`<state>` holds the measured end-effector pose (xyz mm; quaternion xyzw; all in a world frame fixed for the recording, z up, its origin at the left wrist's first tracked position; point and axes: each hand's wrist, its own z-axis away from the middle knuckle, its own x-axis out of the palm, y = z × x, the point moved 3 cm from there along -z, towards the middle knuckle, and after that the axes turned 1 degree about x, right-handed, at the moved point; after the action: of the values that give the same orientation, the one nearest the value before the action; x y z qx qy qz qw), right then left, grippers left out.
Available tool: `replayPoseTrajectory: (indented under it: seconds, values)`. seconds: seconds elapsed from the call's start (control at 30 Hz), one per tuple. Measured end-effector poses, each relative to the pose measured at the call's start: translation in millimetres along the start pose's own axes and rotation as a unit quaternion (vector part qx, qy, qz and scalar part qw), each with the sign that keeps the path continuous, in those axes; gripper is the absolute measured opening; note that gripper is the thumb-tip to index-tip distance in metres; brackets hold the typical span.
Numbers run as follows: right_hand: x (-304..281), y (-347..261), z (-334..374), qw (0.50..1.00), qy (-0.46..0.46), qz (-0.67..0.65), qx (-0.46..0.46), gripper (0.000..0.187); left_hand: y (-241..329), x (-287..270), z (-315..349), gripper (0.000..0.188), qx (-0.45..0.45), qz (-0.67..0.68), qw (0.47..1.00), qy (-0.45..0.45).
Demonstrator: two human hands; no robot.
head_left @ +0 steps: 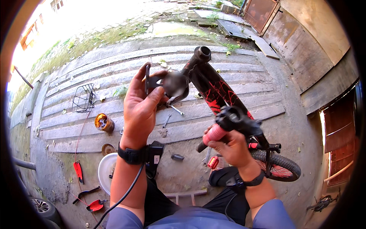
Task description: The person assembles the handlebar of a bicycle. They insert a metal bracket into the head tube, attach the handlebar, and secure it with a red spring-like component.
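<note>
Left hand [139, 103] is raised at centre, fingers [146, 78] pinched narrow around a small dark bracket-like part [152, 82], holding it up beside the blurred rounded piece [176, 84] on the frame, probably to check the fit. Right hand [230, 147], fingers closed around the pink grip [215, 133] of a bar, seems to steady the black-and-red bicycle frame [213, 89], which lies slanting from far centre to near right. Spanners [176, 110] and an orange tin [103, 123] rest on the concrete ground [183, 171], within reach.
</note>
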<state>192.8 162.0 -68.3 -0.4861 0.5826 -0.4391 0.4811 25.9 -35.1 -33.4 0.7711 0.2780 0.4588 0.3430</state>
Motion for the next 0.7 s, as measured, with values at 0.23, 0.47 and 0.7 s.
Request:
replayPoseTrajectory:
  seconds: [0.23, 0.47, 0.7]
  values:
    - [44, 102, 25, 0.978, -0.072, 0.01, 0.194, 0.028, 0, -31, 26, 0.06, -0.005, 0.009, 0.999, 0.047]
    - [67, 220, 49, 0.972, -0.063, 0.069, 0.215, 0.032, 7, -37, 32, 0.057, -0.001, 0.01, 0.999, 0.054]
    - [82, 259, 45, 0.952, -0.026, -0.019, 0.305, 0.026, 10, -51, 37, 0.055, 0.003, -0.017, 0.999, 0.032]
